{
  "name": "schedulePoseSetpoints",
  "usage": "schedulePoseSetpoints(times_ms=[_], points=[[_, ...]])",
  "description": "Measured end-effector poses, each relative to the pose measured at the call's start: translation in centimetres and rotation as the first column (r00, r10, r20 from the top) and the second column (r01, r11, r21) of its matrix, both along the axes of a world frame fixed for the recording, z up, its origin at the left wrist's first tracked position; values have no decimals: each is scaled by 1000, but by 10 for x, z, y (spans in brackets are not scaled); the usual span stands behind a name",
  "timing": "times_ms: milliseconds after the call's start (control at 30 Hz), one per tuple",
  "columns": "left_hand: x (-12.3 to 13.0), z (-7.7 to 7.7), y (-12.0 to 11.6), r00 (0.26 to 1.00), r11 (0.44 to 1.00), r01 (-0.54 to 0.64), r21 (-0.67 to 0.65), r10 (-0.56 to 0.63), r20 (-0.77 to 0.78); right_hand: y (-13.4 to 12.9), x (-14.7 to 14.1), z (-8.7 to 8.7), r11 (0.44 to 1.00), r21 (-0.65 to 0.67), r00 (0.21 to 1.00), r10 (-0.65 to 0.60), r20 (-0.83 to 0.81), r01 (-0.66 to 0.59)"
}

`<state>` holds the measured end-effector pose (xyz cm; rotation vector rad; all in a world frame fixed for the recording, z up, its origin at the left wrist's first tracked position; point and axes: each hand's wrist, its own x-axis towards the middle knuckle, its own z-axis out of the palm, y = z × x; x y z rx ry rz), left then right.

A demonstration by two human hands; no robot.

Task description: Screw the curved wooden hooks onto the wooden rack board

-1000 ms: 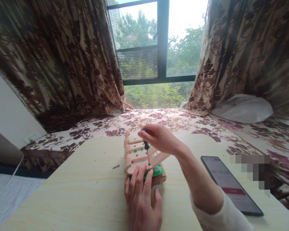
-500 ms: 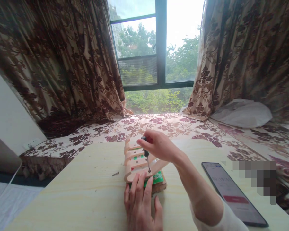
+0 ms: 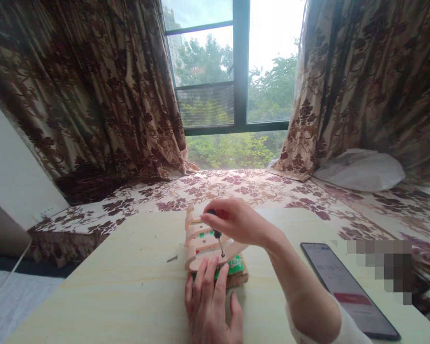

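Note:
My right hand (image 3: pixel 232 220) is closed around the dark handle of a screwdriver (image 3: pixel 220 243), whose shaft leans down with its tip at a hole near the front edge of a slatted wooden rack (image 3: pixel 193 253). The rack is pale, with curved ends and several bars. It lies on a green and brown box (image 3: pixel 240 277) printed with "20g". My left hand (image 3: pixel 211 306) holds the near end of the rack against the box, fingers extended over the edge and thumb out to the right. Whether a screw sits under the tip is hard to see.
A dark screw (image 3: pixel 172 259) lies on the pale wooden table (image 3: pixel 103 286), left of the rack. To the right rests a phone (image 3: pixel 347 286) with its screen lit. Behind the table is a flower-patterned ledge cover (image 3: pixel 232 184) below the window, with a white bag (image 3: pixel 361 169) on it.
My right hand has turned on the screwdriver handle, the wrist rolling over and the fingers shifting slightly. The screwdriver leans more to the left at its top. My left hand stays in place.

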<state>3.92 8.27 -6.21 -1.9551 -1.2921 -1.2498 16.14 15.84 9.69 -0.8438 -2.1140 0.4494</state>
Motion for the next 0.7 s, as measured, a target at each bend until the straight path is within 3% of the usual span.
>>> schedulePoseSetpoints(times_ms=[100,333,400,567,700], points=[[1,3,-2,1000,1000,-3,-17,3,7,0,2,1,999,-9,999,49,4,-49],[-2,7,-5,996,1000,-7,-30,4,-84,9,0,-3,960,3,959,-281,28,281],[-3,7,-6,996,999,-14,-38,11,-94,8,-1,-3,966,-4,966,-258,25,258],[-2,6,-6,995,998,-24,-63,18,-99,8,2,-4,998,11,998,-62,-15,62],[-2,7,-6,995,998,-24,-61,18,-99,13,3,-5,991,6,991,-135,-5,135]])
